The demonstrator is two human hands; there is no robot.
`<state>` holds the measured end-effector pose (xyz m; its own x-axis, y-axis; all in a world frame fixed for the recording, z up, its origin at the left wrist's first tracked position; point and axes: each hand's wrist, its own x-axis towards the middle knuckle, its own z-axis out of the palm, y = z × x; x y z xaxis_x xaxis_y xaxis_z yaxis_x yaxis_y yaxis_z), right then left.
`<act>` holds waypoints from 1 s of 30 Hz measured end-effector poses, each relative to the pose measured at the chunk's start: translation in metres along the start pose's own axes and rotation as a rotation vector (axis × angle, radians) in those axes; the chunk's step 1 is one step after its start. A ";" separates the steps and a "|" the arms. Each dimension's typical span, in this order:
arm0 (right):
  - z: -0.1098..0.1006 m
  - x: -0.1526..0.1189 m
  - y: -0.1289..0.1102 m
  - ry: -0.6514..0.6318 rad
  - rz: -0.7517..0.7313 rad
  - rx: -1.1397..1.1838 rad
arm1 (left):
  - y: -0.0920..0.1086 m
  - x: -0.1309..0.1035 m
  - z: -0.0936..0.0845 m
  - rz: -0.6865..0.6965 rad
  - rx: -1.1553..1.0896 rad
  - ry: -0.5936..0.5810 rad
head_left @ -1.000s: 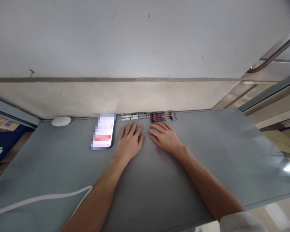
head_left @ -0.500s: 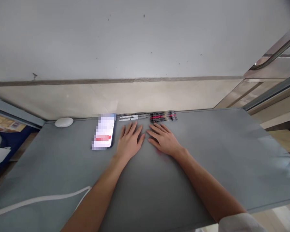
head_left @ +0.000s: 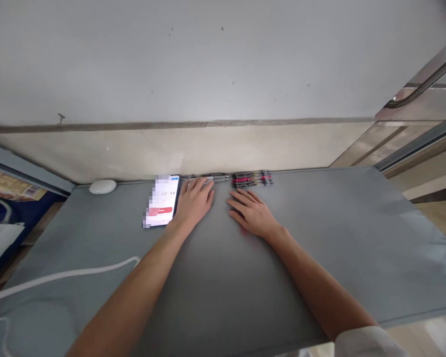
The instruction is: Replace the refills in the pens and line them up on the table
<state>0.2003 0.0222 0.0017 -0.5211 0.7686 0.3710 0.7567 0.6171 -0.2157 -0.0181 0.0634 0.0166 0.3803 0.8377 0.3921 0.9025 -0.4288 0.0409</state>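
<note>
Head view: just right of the phone (head_left: pixel 166 201), the left hand (head_left: pixel 194 203) spreads loosely over pale pens (head_left: pixel 220 179), contact unclear; farther right, the empty right hand (head_left: pixel 255 214) splays near dark pens (head_left: pixel 250 178). Light, flat fingertips should prevent rolling.

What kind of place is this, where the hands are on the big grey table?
It looks like a desk or workbench indoors, maybe in a small workroom. You can tell from the grey tabletop pushed against a wall, the row of pens and the lit phone.
</note>
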 end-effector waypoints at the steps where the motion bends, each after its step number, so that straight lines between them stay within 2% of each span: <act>1: 0.000 0.000 0.000 0.003 0.003 0.003 | -0.002 0.001 0.001 0.006 -0.003 -0.004; 12: -0.002 0.001 0.000 0.019 0.012 0.016 | -0.010 0.013 0.002 0.026 -0.029 -0.056; 22: -0.003 0.001 0.000 0.037 0.011 0.039 | -0.005 0.009 -0.002 0.042 -0.038 -0.067; 26: -0.006 0.002 -0.001 0.045 0.013 0.086 | 0.002 0.003 -0.011 -0.042 -0.176 -0.036; 30: -0.013 0.005 -0.005 0.081 0.093 0.303 | 0.011 -0.005 -0.025 -0.223 -0.492 -0.043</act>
<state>0.1989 0.0208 0.0161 -0.4129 0.8157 0.4052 0.6416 0.5763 -0.5062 -0.0155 0.0460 0.0383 0.2074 0.9351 0.2873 0.7648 -0.3381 0.5483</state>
